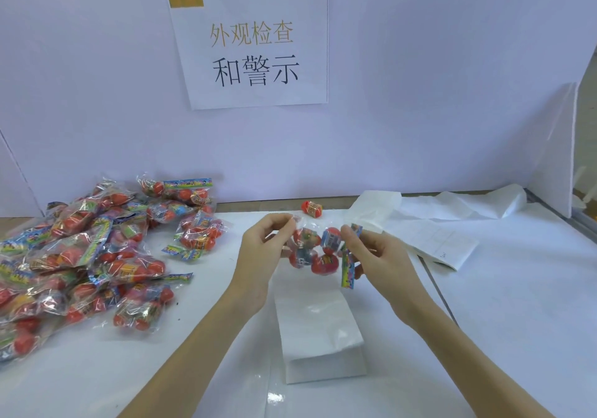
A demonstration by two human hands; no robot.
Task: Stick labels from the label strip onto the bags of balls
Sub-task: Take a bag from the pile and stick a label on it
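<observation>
— Where is the table [517, 320] open?
— Lower right of the frame, and along the bottom edge.
— What blocks the way?
— The heap of bags [84, 256] fills the left; a glossy strip [319, 330] lies centre; loose paper [445, 220] crowds the upper right.

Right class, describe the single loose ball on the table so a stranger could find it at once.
Start at the paper sign on the back wall and drop to the table's far edge. The loose ball lies there, just beyond the hands. Unlike every other ball, it is not in a bag.

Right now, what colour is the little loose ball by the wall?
The small loose ball is red-orange with a striped label, seen in the head view.
</observation>
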